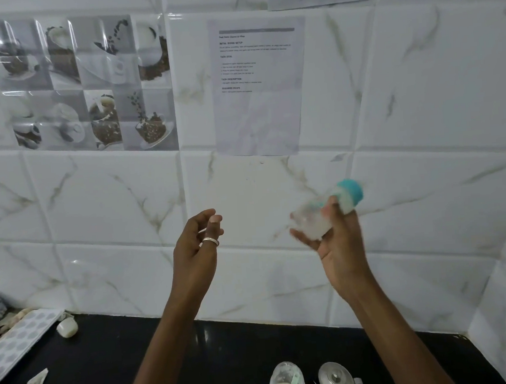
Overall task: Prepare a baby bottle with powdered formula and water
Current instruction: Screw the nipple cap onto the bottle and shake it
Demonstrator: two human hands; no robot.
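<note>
You are holding a baby bottle [311, 220] up in front of a white tiled wall [419, 87], at 4 o'clock from the middle of the view. Your right hand [337, 245] is gripping it with fingers curled round its clear body. The bottle is tilting, its teal cap [351, 191] pointing toward 2 o'clock, and it is showing blurred. Your left hand [194, 251] is hanging raised at 7 o'clock, fingers loosely curled, holding nothing, a ring [210, 240] on one finger. Below, on the black surface [113, 354], a clear container of white powder [286, 383] is standing at 6 o'clock, a steel kettle [336, 379] just beside it. A spotted tray [15, 344] is lying at 8 o'clock.
</note>
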